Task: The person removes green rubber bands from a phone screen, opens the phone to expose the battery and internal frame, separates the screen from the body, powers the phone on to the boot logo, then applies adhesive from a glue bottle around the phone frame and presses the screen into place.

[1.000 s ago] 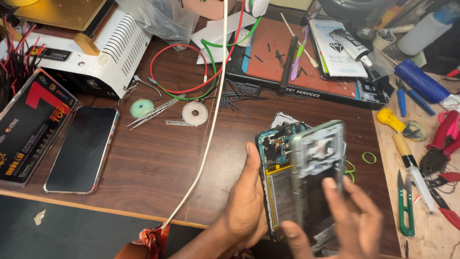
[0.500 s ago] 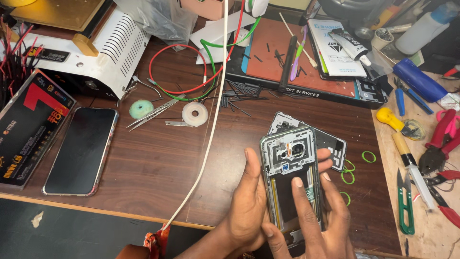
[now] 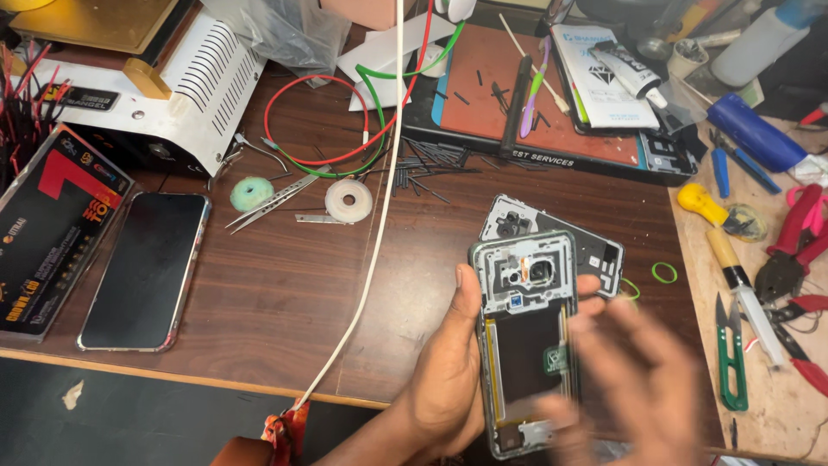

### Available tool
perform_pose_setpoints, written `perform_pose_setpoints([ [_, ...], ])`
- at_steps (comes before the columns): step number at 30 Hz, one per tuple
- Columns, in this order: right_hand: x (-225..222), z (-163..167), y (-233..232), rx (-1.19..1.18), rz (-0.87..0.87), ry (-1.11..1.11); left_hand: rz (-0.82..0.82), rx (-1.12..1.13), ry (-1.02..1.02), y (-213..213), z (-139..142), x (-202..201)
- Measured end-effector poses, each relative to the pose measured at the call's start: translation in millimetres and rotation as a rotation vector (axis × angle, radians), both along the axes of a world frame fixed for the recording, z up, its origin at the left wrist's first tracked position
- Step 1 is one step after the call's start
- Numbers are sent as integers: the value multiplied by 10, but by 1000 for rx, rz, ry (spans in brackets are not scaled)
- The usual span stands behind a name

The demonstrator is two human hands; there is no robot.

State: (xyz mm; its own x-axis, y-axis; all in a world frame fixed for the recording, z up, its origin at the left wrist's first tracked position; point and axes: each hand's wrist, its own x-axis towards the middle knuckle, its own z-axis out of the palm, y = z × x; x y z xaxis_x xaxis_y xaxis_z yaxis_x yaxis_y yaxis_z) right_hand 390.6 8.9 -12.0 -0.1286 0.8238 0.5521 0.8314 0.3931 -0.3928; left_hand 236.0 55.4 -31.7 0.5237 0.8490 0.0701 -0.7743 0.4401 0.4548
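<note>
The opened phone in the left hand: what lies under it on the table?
Under the opened phone lies a dark phone cover panel, only its upper part visible. The phone and the blurred right hand hide the rest.

Left: dark phone (image 3: 144, 269) flat by black box (image 3: 53, 226); tweezers (image 3: 272, 201), tape roll (image 3: 348, 200) mid-table; green snips (image 3: 731, 349) right.

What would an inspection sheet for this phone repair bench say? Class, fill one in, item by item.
Surface: brown wooden table, crowded.
Job's things: opened phone, back removed; a second phone frame lies behind.
Clutter: intact phone, tweezers, tape roll, green snips, screwdriver.
Grippers: left hand grips the opened phone; right hand blurred over it.
Cables: white cable, red and green wires.
Surroundings: white machine, repair mat.
</note>
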Motion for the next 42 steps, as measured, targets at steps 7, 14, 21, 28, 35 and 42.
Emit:
perform_pose_setpoints([
  [7, 374, 317, 484, -681, 50, 651, -163, -58, -44, -275, -204, 117],
  [14, 558, -42, 243, -866, 36, 685, -165, -290, -56, -644, -438, 158],
  [21, 733, -244, -33, -999, 182, 879, -52, -298, 465, -791, -499, 157],
  [28, 775, -289, -160, -1032, 13, 807, 80, -31, 690, -630, -291, -148],
  [35, 925, -330, -135, -1212, 240, 1078, 20, -22, 815, -535, -150, -200],
  [42, 957, -469, -190, -1114, 213, 906, 8, -35, 754, -549, -246, -185],
])
